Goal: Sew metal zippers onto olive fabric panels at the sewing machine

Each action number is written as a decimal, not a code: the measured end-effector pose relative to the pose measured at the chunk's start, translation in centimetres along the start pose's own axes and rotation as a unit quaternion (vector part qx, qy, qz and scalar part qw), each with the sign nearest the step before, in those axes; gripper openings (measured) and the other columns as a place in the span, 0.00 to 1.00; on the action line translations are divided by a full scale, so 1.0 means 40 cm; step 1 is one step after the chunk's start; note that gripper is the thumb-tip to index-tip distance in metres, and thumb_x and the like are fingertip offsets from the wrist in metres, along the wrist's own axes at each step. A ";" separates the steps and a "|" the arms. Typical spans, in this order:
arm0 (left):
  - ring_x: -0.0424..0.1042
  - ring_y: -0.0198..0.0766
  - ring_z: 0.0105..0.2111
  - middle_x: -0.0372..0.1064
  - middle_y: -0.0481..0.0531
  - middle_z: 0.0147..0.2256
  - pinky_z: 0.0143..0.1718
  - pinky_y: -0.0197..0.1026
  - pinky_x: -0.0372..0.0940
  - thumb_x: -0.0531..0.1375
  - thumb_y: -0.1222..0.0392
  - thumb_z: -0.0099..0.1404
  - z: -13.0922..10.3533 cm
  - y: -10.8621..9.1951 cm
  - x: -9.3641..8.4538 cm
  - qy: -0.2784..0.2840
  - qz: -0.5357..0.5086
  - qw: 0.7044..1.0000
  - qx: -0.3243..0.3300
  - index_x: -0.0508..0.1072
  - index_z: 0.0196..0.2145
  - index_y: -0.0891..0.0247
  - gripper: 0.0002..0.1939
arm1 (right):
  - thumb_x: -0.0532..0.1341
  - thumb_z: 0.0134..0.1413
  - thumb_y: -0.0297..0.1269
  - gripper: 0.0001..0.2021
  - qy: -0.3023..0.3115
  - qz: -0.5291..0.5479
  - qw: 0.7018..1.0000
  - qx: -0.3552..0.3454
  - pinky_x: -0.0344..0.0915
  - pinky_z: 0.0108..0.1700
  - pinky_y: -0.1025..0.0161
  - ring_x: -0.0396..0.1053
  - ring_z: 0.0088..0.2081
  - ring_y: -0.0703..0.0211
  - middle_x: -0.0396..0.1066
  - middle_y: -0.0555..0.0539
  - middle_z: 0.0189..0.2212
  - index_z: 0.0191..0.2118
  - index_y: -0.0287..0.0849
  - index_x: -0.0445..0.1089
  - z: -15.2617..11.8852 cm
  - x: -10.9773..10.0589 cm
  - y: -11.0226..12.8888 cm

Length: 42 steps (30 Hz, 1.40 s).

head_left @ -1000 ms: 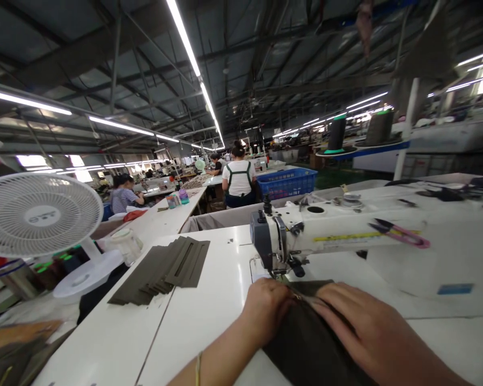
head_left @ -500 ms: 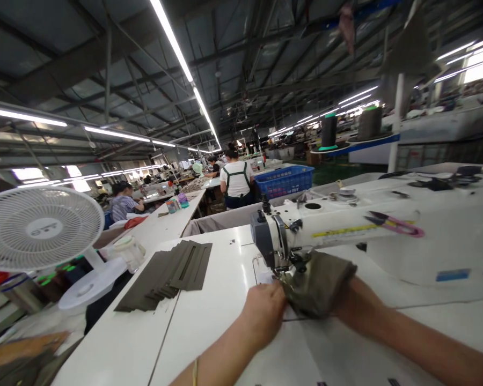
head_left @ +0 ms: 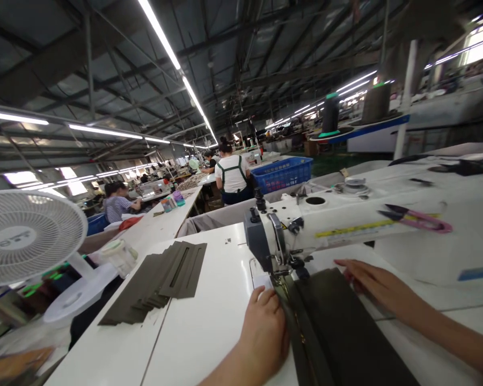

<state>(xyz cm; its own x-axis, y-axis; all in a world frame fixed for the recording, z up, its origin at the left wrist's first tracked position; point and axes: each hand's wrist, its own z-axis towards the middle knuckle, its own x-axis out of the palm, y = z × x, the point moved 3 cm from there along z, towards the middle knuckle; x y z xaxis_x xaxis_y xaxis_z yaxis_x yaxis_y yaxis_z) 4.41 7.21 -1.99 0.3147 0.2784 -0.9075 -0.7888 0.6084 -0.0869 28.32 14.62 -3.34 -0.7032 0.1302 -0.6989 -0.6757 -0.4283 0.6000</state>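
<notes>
Two bare hands worked at a white sewing machine (head_left: 346, 214) with one long piece of dark olive cloth (head_left: 346, 327). Cloth lay flat on the white table (head_left: 209, 343), far end at the needle area, near end running out of the bottom of the view. A gold line (head_left: 302, 339) ran lengthwise near its left side.

Left hand (head_left: 265, 327) rested along the cloth's left edge, just short of the machine head. Its fingers were bent and close together; could not tell whether they pinched the edge. Right hand (head_left: 374, 281) was beside the cloth's far right corner, fingers fairly straight and pressed together, pointing left; thumb hidden, contact with the cloth unclear.

Pink-handled snips (head_left: 421, 219) lay against the machine arm, over a yellow measuring tape (head_left: 346, 231). Left on the table: a fanned stack of olive pieces (head_left: 153, 287), well apart from the hands. Beyond that stood a white fan (head_left: 32, 236). Behind the machine sat a blue basket (head_left: 284, 176), next to a seated co-worker (head_left: 232, 174) seen from behind. Two thread cones (head_left: 330, 115) stood at upper right.
</notes>
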 end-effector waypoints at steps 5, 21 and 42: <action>0.67 0.46 0.39 0.70 0.55 0.33 0.51 0.57 0.59 0.55 0.66 0.48 -0.004 -0.001 0.003 -0.056 -0.003 0.998 0.013 0.71 0.32 0.64 0.11 | 0.51 0.57 0.42 0.13 0.064 -0.046 0.997 -0.007 0.64 0.27 0.64 0.69 0.24 0.57 0.70 0.50 0.20 0.29 0.43 0.68 0.055 0.009 0.037; 0.69 0.45 0.36 0.68 0.57 0.35 0.36 0.50 0.69 0.51 0.73 0.56 -0.007 0.012 -0.016 -0.125 -0.045 0.989 -0.067 0.66 0.37 0.66 0.11 | 0.48 0.60 0.28 0.16 0.007 -0.130 0.950 -0.283 0.66 0.50 0.55 0.67 0.48 0.52 0.71 0.38 0.45 0.47 0.35 0.69 -0.033 0.122 0.211; 0.74 0.43 0.40 0.74 0.59 0.39 0.45 0.48 0.70 0.49 0.68 0.68 0.024 0.010 -0.017 -0.066 -0.025 0.993 0.096 0.71 0.41 0.68 0.12 | 0.47 0.56 0.23 0.20 0.072 -0.119 0.943 -0.302 0.61 0.56 0.56 0.62 0.54 0.50 0.67 0.34 0.49 0.51 0.26 0.67 -0.041 0.148 0.206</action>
<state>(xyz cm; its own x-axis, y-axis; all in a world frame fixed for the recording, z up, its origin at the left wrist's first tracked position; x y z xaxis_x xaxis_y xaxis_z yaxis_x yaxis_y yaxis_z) 4.38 7.98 -1.01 0.4275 0.3305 -0.8414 -0.6589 0.7512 -0.0397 18.96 10.40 -3.16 -0.4801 0.1830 -0.8579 -0.5312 -0.8389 0.1184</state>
